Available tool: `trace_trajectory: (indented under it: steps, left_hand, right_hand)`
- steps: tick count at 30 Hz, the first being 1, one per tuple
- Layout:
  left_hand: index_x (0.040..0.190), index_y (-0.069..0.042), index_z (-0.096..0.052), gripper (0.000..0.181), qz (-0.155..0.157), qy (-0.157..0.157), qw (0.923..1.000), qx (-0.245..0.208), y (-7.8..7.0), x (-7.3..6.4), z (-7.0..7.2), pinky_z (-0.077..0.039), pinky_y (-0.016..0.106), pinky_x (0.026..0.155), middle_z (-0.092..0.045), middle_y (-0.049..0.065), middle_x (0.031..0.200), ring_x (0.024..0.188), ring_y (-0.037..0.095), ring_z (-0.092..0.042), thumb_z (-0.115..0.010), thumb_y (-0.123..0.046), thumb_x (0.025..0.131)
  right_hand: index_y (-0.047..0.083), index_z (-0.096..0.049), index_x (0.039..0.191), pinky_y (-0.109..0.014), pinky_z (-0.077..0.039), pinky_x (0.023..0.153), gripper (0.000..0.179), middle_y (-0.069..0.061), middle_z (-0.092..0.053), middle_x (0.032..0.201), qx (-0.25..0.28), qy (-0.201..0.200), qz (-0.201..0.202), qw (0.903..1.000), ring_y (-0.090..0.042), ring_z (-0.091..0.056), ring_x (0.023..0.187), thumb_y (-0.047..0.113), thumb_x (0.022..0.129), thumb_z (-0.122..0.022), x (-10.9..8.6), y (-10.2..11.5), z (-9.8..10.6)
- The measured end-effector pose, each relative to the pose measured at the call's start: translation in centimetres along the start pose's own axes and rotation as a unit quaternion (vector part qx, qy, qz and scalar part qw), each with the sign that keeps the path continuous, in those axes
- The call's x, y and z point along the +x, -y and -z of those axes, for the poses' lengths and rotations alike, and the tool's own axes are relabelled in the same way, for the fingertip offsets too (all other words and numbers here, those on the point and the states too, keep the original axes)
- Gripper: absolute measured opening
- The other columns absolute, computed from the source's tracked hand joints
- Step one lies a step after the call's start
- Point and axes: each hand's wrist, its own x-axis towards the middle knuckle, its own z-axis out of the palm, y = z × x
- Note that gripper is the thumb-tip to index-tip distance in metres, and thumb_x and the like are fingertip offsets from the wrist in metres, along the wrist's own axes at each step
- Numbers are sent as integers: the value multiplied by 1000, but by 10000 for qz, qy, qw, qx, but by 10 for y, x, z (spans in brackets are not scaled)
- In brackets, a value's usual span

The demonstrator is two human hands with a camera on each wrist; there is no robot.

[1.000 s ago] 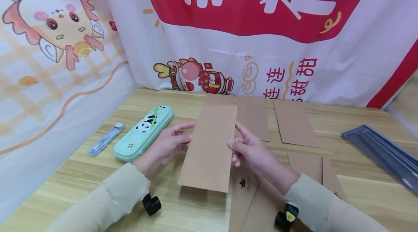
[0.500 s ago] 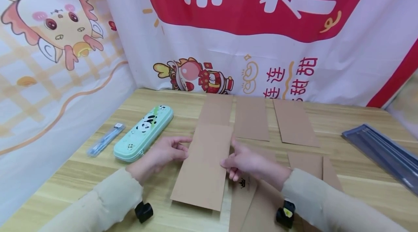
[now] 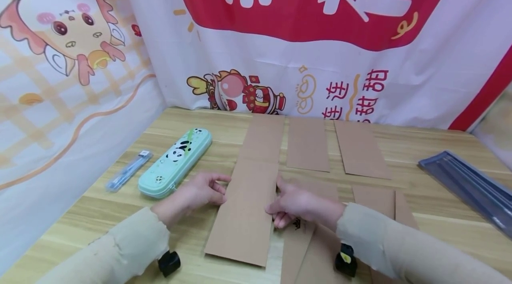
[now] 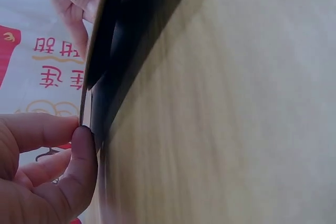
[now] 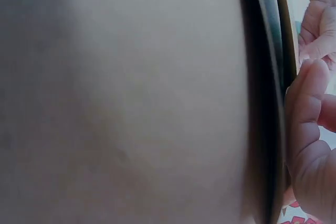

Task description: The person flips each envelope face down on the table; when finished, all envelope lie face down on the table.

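A long brown kraft-paper rectangle (image 3: 244, 217) lies low over the table, slightly off it along the near part. My left hand (image 3: 200, 193) pinches its left edge between thumb and fingertips, as the left wrist view also shows. My right hand (image 3: 294, 204) holds the right edge, thumb on top. The far end meets or overlaps another brown rectangle (image 3: 263, 137); I cannot tell which. Under and beside my right hand lie more brown pieces (image 3: 298, 248), one with a small black crown print that the hand partly covers.
Two brown rectangles, one in the middle (image 3: 308, 144) and one to its right (image 3: 362, 148), lie at the back. A mint panda pencil case (image 3: 176, 162) and a clear slim pack (image 3: 130, 170) sit left. Right are overlapping brown sheets (image 3: 374, 204) and a dark translucent case (image 3: 468, 190).
Both hands have lowered the brown rectangle toward the table and drawn it nearer the front and slightly left. Its far end now lines up with the brown rectangle behind it.
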Motion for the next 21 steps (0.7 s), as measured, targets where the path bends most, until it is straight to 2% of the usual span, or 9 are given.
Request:
trace_trajectory:
  steps: [10, 16, 21]
  left_hand:
    - [126, 4, -50, 57, 93, 79, 9996, 238, 3, 4, 4, -52, 26, 68, -60, 11, 87, 75, 16, -56, -67, 8, 72]
    - [126, 7, -49, 52, 85, 217, 9996, 147, 3, 5, 6, -55, 28, 70, -57, 11, 86, 72, 14, -58, -65, 8, 76]
    - [124, 8, -50, 49, 107, 205, 9997, 57, 3, 4, 5, -55, 28, 70, -54, 10, 84, 72, 14, -57, -63, 9, 77]
  right_hand:
    - [-2, 20, 141, -22, -53, 48, 99, -11, -57, 59, -242, 66, -323, 9992, -12, -56, 45, -7, 83, -59, 4, 5, -2]
    - [-1, 17, 143, -24, -53, 48, 98, -13, -59, 60, -437, -27, -398, 9982, -13, -56, 44, -9, 82, -59, 5, 6, -3]
    - [-1, 18, 143, -23, -53, 49, 97, -11, -59, 61, -301, 70, -383, 9988, -13, -56, 46, -8, 83, -58, 4, 6, -3]
